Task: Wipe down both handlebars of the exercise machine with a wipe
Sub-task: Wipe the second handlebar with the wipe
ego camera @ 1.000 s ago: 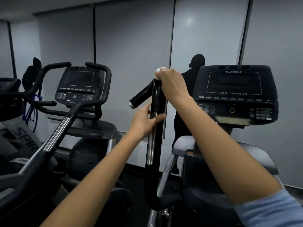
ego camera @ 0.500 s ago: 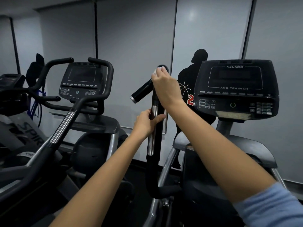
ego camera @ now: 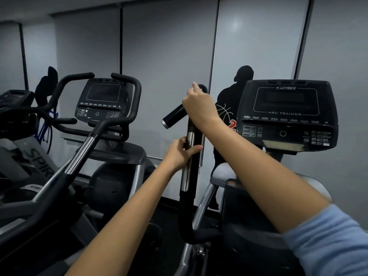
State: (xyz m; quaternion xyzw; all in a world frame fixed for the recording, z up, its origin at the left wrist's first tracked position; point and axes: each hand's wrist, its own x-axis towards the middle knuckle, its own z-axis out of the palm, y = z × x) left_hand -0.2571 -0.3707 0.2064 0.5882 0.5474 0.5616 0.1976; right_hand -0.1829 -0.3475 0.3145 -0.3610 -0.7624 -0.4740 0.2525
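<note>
The Cybex Arc Trainer's left handlebar (ego camera: 189, 176) stands upright in the middle, black with a chrome band and a short side grip (ego camera: 173, 116) pointing left. My left hand (ego camera: 179, 154) grips the chrome part, thumb across the front. My right hand (ego camera: 199, 106) wraps the bar's upper end just below the curved top, fingers curled round it. The wipe is hidden under that hand; no white shows. The machine's right handlebar is out of view.
The Arc Trainer console (ego camera: 286, 114) sits right of the bar. A second machine with a console (ego camera: 101, 100) and curved black handles (ego camera: 127, 96) stands to the left, its chrome-banded arm (ego camera: 79, 156) slanting toward me. A grey wall with a player silhouette (ego camera: 231, 108) is behind.
My right hand has slid a little down from the bar's tip, so the curved top shows above my fingers. The white edge of the wipe is no longer visible. My left hand keeps its grip.
</note>
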